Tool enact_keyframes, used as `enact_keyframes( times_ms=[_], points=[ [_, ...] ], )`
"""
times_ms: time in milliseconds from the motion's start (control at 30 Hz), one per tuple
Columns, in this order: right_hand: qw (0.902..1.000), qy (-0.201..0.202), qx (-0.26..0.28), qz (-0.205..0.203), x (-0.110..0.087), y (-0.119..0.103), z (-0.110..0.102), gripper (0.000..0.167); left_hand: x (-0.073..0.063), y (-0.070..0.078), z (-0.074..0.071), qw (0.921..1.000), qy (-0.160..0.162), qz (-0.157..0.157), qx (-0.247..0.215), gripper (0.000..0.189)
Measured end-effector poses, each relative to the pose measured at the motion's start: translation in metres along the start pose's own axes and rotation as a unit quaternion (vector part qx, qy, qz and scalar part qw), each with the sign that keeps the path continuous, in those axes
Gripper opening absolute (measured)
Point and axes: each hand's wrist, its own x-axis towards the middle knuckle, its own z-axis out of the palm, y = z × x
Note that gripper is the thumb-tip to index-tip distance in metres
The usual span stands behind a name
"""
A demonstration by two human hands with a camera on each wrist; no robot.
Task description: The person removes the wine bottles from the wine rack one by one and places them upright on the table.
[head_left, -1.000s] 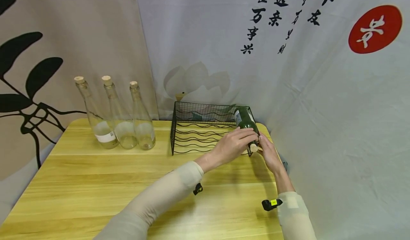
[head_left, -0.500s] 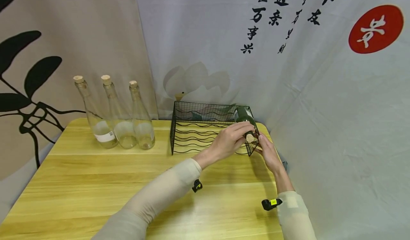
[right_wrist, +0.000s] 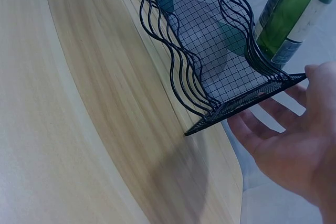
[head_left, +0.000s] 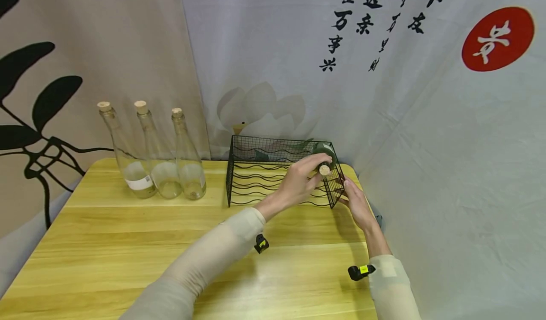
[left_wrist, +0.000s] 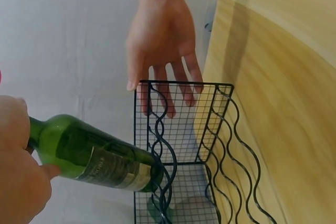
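Observation:
My left hand [head_left: 300, 180] grips a green glass wine bottle [left_wrist: 105, 156] around its neck, the cork [head_left: 324, 169] toward me. The bottle stands tilted, its labelled body on the top tier at the right end of a black wire wine rack [head_left: 281, 140]. Part of it is hidden behind my fingers in the head view. Against the rack's right mesh side rests my right hand [head_left: 358, 204], fingers straight and spread along the outside, as the left wrist view shows. Its thumb [right_wrist: 314, 72] lies at the top edge of that side.
Several wavy wire rows run across the rack. Three clear corked bottles [head_left: 166, 168] stand together at the left back of the wooden table [head_left: 141, 239]. A printed fabric backdrop [head_left: 273, 73] hangs close behind the rack and along the right.
My left hand has moved up and left with the bottle's neck, so the corked end has risen and the bottle leans more upright. My right hand stays at the rack's side.

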Motion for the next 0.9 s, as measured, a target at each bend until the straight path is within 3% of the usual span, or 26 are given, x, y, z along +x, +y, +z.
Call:
enact_keyframes(
  times_ms=[300,900],
  points=[
    [1.0000,0.005,0.000,0.002,0.000,0.000,0.000,0.068,0.001,-0.005,-0.001,0.9968,0.060,-0.012,-0.050,0.035],
    [1.0000,0.003,0.001,0.003,-0.002,0.000,-0.001,0.069,0.001,0.003,-0.022,0.9933,0.083,-0.019,-0.078,0.038]
  ],
)
